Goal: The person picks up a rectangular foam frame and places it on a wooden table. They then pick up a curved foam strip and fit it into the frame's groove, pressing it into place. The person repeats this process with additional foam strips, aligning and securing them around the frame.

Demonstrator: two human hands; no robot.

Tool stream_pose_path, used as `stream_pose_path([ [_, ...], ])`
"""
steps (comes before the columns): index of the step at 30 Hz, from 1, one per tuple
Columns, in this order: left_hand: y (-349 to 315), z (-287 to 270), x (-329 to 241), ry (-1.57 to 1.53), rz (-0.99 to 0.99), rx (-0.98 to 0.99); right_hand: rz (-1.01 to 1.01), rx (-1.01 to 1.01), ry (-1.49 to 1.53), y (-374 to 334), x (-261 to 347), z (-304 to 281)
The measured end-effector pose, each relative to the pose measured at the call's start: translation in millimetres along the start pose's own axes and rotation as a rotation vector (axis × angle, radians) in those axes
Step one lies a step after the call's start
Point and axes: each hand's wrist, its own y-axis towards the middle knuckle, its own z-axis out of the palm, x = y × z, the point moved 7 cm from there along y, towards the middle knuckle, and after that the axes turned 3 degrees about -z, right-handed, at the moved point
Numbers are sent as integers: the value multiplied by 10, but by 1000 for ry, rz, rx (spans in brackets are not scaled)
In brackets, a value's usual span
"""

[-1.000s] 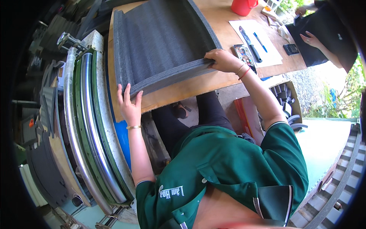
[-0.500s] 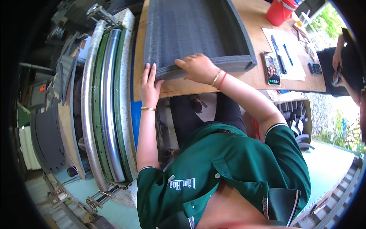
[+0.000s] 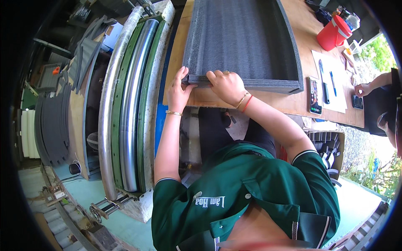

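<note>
A dark grey foam tray [image 3: 247,37] with raised walls lies on the wooden table, its near wall towards me. My left hand [image 3: 180,94] is at the tray's near left corner, fingers bent along the outer left side and thumb against the front. Just right of it, my right hand [image 3: 228,88] has its fingers curled over the top of the near wall. Both hands touch the foam; the undersides of the right fingers are hidden.
Steel rollers [image 3: 140,104] in a green frame stand left. On the wooden table [image 3: 301,102] lie a phone [image 3: 315,95], a knife [image 3: 325,93], a blue pen [image 3: 333,83] and paper; a red jug [image 3: 333,33] stands behind. Another person's hand [image 3: 362,89] is above a small dark device [image 3: 357,102].
My right hand has moved from above the near wall to curl over it. My left fingers have bent around the corner. The view has shifted, and the other person's hand has reached to the device.
</note>
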Motion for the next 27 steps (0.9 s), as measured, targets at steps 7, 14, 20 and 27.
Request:
stream_pose_path([
  [7, 126, -112, 26, -129, 36, 122, 41, 1, -18, 56, -31, 37],
  [14, 102, -111, 21, -51, 113, 72, 43, -68, -20, 19, -34, 14],
  [20, 63, -68, -132, 129, 180, -46, 68, -70, -28, 15, -27, 58],
  [27, 65, -11, -119, 86, 130, -138, 124, 130, -14, 185, -44, 91],
])
